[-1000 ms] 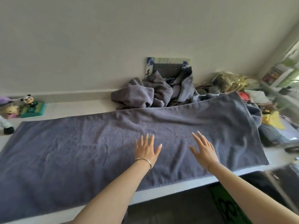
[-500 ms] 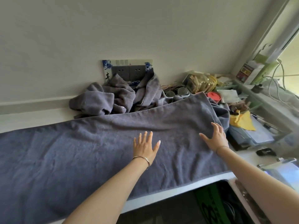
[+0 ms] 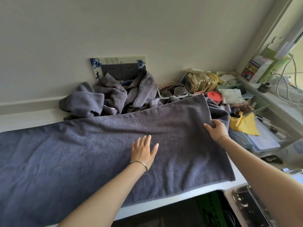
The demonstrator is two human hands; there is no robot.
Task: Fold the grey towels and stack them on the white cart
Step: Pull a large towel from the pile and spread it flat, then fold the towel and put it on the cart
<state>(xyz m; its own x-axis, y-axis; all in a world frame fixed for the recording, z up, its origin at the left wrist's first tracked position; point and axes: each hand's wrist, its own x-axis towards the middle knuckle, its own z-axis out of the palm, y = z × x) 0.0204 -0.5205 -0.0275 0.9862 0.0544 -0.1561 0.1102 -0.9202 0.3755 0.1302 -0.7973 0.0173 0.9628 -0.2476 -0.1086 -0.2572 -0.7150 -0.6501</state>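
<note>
A large grey towel (image 3: 82, 153) lies spread flat across the white counter (image 3: 172, 196), reaching from the left edge of view to the right. My left hand (image 3: 143, 150) rests flat on its middle, fingers straight and spread. My right hand (image 3: 216, 128) grips the towel's right short edge, fingers curled over the hem. Behind the spread towel, a crumpled pile of grey towels (image 3: 108, 97) lies against the wall. The white cart is out of view.
Wall sockets (image 3: 120, 70) sit above the pile. Clutter fills the right corner: a tray of glasses (image 3: 172, 90), a red lid (image 3: 214, 95), a yellow cloth (image 3: 244, 123), papers and cables on the window sill (image 3: 278, 89). A dark gap lies below the counter's front edge.
My right hand slid right across the towel and closed on its right edge. My left hand stayed flat on the middle. The view swung to the right.
</note>
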